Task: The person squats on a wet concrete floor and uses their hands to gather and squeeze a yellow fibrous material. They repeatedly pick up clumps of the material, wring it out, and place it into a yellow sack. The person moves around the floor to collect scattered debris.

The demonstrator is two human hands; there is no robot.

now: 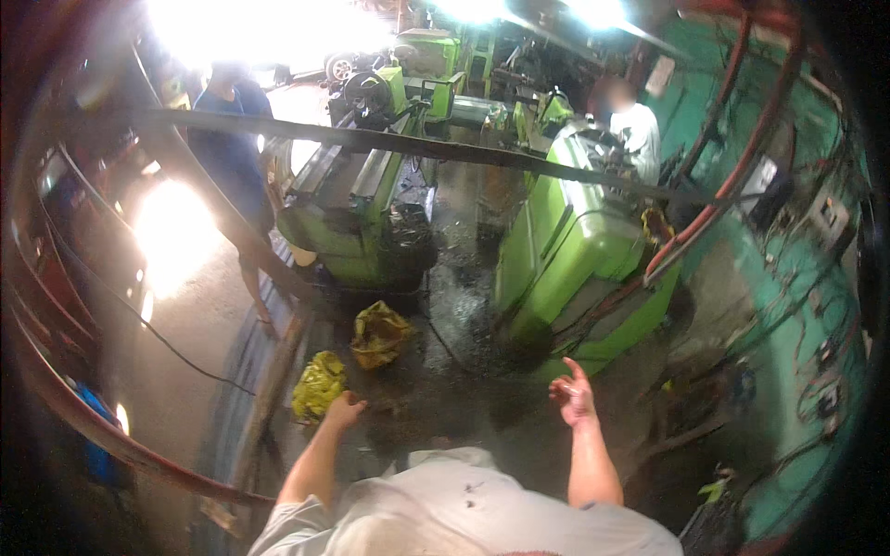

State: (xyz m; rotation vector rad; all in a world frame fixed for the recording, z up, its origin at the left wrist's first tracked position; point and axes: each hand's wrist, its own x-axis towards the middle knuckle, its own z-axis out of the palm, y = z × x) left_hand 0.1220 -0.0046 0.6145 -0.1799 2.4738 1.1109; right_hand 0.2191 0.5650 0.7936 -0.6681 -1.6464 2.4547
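My left hand (346, 409) hangs at the lower middle, its back toward me and its fingers curled in; nothing shows sticking out of it. Just beyond it lies a bright yellow crumpled bag (319, 385); whether the hand touches it I cannot tell, as the two overlap in the picture. A darker yellow-brown sack (380, 335) stands on the floor a little farther off, its mouth gaping. My right hand (573, 397) is held out to the right with fingers apart and one finger stretched forward, holding nothing. Past it stands a large green machine (575, 232).
A second green machine (338, 243) stands ahead on the left, with a dark wet floor strip (459, 306) between both. A dark bar (389, 142) crosses the view. One person in blue (227, 139) stands at left; another in white (636, 134) stands behind the right machine.
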